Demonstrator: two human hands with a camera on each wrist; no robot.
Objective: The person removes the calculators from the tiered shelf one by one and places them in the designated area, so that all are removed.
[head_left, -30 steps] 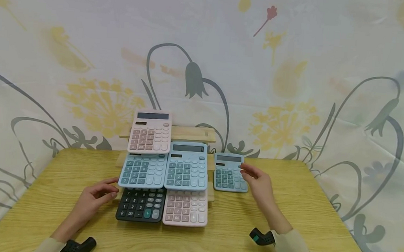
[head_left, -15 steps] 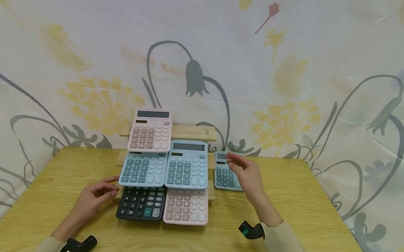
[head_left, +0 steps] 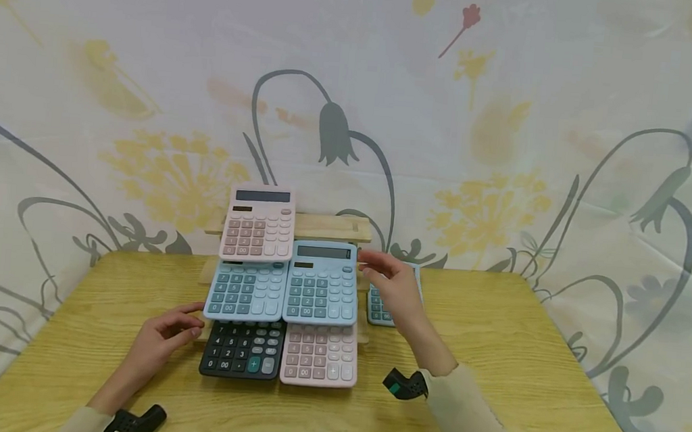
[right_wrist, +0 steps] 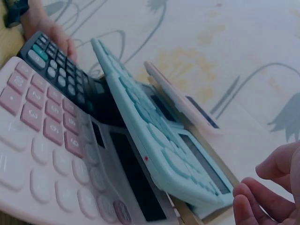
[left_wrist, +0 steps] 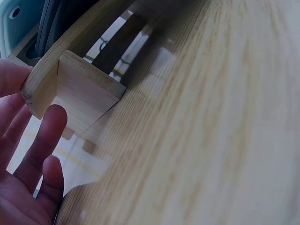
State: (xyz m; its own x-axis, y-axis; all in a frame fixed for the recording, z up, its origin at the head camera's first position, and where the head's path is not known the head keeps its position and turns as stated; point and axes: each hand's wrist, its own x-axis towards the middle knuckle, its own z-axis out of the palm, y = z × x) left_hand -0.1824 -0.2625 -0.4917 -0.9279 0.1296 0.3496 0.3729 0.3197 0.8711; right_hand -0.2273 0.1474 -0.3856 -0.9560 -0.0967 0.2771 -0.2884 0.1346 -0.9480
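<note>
My left hand (head_left: 153, 346) rests at the left end of a wooden rack (head_left: 333, 228), relaxed fingers up against the wood (left_wrist: 89, 79) in the left wrist view. My right hand (head_left: 397, 293) holds nothing, its loosely bent fingertips right by the upper right corner of a light blue calculator (head_left: 339, 297). Left of that leans a second light blue calculator (head_left: 232, 288). A pink calculator (head_left: 268, 227) stands on the top tier. Along the bottom lean a black calculator (head_left: 239, 363) and another pink calculator (head_left: 318, 366), their upper parts hidden from the head camera.
Behind my right hand, a third light blue calculator (head_left: 377, 307) lies right of the rack, partly covered by the hand. A wood-grain table (head_left: 511, 365) carries everything. A floral cloth (head_left: 515, 87) hangs behind it.
My right hand has moved left, from over the right-hand blue calculator to the edge of the one on the rack's middle tier. The left hand has stayed put.
</note>
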